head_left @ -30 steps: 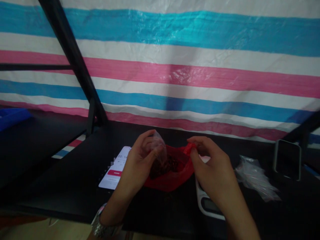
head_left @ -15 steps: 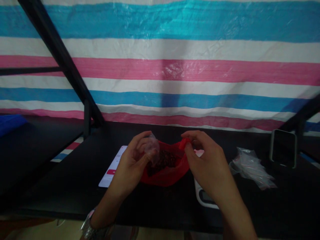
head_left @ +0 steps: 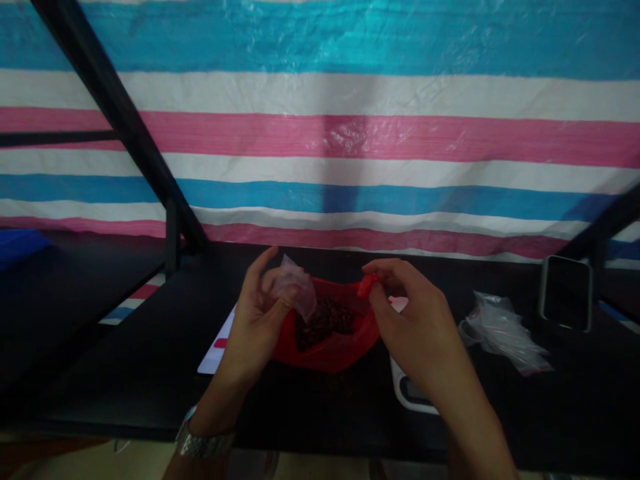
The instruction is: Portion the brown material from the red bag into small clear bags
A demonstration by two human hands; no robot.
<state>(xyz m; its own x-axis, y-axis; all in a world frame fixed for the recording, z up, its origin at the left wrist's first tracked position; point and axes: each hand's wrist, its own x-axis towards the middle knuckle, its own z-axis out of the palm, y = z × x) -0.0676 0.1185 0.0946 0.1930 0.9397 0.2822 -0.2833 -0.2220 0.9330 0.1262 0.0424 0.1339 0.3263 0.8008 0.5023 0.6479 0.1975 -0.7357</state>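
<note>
A red plastic bag point(head_left: 320, 360) lies opened on the table, with a heap of small dark brown pieces point(head_left: 327, 320) inside; I cannot make out exactly what they are. My right hand point(head_left: 410, 310) pinches the bag's right rim between thumb and fingers. Over the bag's left side, my left hand point(head_left: 260, 313) holds a small clear plastic bag point(head_left: 297, 287) between thumb and fingers, its index finger raised. Whether anything is in the clear bag cannot be seen.
A white scale point(head_left: 413, 397) sits partly under my right hand. Behind my left hand lies a lit phone point(head_left: 213, 357). Several clear zip bags point(head_left: 505, 330) lie to the right, near a dark-screened device point(head_left: 566, 293). A black slanted post point(head_left: 120, 120) stands left, before a striped sheet point(head_left: 280, 140).
My left hand has shifted left and its index finger has lifted, with the clear bag moving along. More of the brown heap shows. My right hand stays on the red rim.
</note>
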